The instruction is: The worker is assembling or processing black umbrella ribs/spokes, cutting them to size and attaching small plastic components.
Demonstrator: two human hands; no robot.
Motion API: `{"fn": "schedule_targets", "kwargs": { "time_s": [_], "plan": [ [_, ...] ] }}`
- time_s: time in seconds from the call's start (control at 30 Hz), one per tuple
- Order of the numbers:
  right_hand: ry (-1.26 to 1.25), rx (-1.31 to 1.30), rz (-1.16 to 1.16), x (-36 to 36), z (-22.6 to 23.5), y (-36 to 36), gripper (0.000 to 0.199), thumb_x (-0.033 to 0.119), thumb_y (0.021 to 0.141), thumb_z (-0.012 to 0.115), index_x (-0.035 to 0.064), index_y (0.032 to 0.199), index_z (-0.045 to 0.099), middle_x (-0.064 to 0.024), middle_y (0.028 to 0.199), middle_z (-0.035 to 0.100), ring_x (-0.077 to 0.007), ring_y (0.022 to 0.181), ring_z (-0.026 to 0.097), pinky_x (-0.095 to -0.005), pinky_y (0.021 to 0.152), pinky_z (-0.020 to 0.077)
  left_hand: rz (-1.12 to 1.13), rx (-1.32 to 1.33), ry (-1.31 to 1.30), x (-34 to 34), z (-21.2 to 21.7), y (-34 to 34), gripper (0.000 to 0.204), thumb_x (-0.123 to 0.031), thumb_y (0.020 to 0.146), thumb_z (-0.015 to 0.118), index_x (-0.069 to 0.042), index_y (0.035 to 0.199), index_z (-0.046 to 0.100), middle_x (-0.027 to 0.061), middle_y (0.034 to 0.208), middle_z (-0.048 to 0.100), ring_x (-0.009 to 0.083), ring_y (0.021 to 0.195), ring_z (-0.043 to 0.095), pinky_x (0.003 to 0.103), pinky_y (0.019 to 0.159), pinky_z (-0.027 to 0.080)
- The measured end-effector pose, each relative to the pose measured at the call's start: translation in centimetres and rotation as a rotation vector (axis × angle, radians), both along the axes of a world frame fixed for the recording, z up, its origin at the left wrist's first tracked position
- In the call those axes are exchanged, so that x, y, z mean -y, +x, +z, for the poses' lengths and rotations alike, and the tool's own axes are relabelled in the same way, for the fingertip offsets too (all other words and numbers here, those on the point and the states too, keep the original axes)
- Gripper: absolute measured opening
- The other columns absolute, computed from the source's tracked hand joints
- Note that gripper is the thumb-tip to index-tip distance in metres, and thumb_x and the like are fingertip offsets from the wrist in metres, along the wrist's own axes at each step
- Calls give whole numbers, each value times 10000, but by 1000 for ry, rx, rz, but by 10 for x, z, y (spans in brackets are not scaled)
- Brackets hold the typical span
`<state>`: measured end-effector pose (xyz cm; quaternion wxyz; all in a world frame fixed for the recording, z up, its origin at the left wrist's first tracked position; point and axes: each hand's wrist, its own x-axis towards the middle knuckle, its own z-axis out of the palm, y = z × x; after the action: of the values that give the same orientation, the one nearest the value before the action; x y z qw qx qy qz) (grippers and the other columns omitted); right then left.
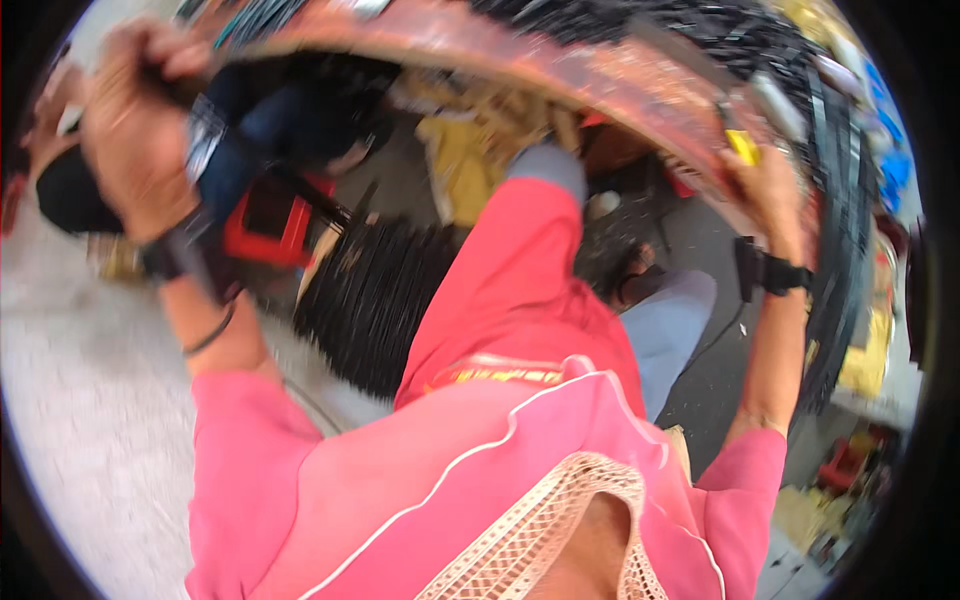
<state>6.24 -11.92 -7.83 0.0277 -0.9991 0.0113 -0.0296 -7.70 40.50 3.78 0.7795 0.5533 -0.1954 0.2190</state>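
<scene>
My left hand [140,135] is raised at the upper left, blurred by motion. Its fingers curl inward, and whatever may be in them is hidden. At the right, beside the curved edge of a reddish-brown tabletop [420,35], my right hand [770,195] is closed on a small tool with a yellow handle [742,147]. A thin dark part stands out from its far end; its exact kind is too blurred to tell. Long black strips [835,230] lie just right of that hand, and a heap of black strips [690,30] covers the tabletop beyond it.
A thick bundle of black strips [375,305] stands low beside my red-clad leg. Behind my left forearm are a red stool [275,222] and another person's blue-clothed leg [265,125]. Yellowish sacking [452,165] lies under the table. A blue bag [892,165] is at the far right.
</scene>
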Motion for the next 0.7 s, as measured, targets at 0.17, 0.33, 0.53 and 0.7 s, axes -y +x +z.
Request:
{"fn": "schedule_targets", "kwargs": {
  "time_s": [0.17,0.33,0.53,0.7],
  "plan": [
    [-24,503,313,-2,-25,-12,300,304,913,637,104,1134,674,-157,1023,665,-334,961,611,-437,840,479,311,-395,561,-5,-149,6,257,-257,1002,544,-22,927,619,15,719,577,98,629,544,241,618,437],
    [309,602,442,-62,-33,-74,185,61,897,654,57,1079,685,-100,934,665,-218,823,639,-338,734,514,199,-856,530,-23,-296,-28,288,-274,955,612,-39,787,612,-5,634,563,62,502,503,226,484,404],
    [504,271,379,-73,-78,-109,174,-25,859,650,24,1024,671,-83,830,624,-167,688,612,-294,656,504,180,-1115,406,-2,-419,-59,287,-317,933,640,-44,844,625,-8,649,537,69,525,477,238,484,388],
    [527,123,205,-68,-117,-128,240,-21,829,638,25,1063,667,-97,840,629,-172,723,627,-294,671,513,165,-1206,453,12,-479,-68,310,-314,927,643,-4,923,649,23,672,568,105,593,526,272,536,421]
  ]
}}
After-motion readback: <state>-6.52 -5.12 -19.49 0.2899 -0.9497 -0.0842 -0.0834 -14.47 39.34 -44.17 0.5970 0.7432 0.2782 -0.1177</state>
